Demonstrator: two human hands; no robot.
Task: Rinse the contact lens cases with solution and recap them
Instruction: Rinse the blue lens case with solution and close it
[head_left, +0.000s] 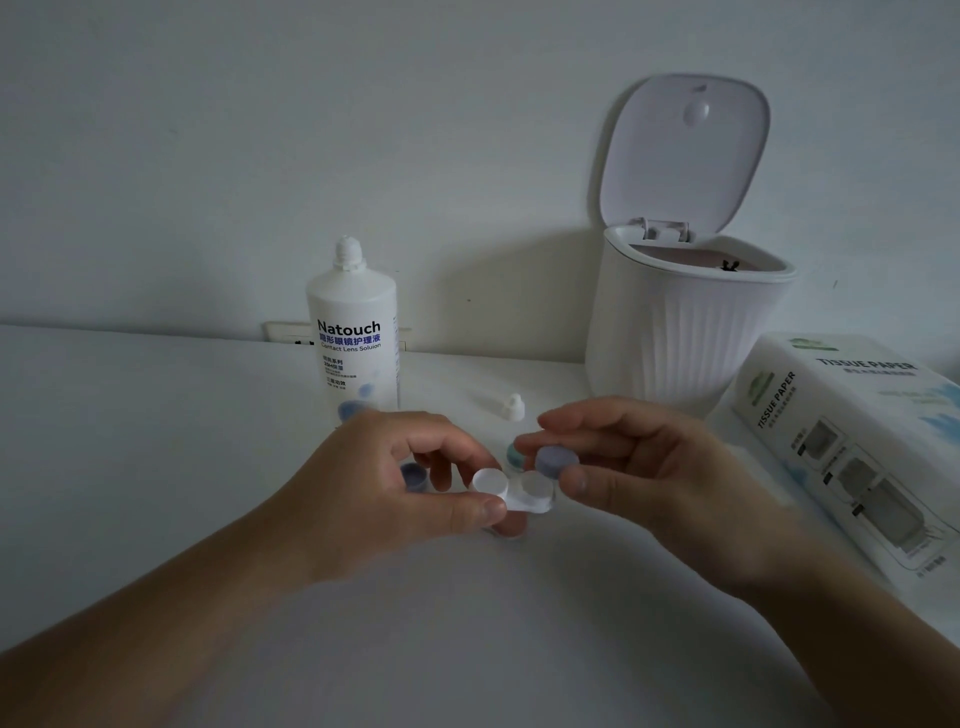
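The white lens case is pinched by the left hand; a blue cap is pinched just above it by the right hand, over bare table.

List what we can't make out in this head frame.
- Case: whether its wells hold solution; too small, left hand covers part.
- Green object: identity; behind the right hand fingertips.
- Bin contents: rim hides all but a dark speck.
- Bottle small print: blurred.
- Tissue pack: cut off by the right edge.
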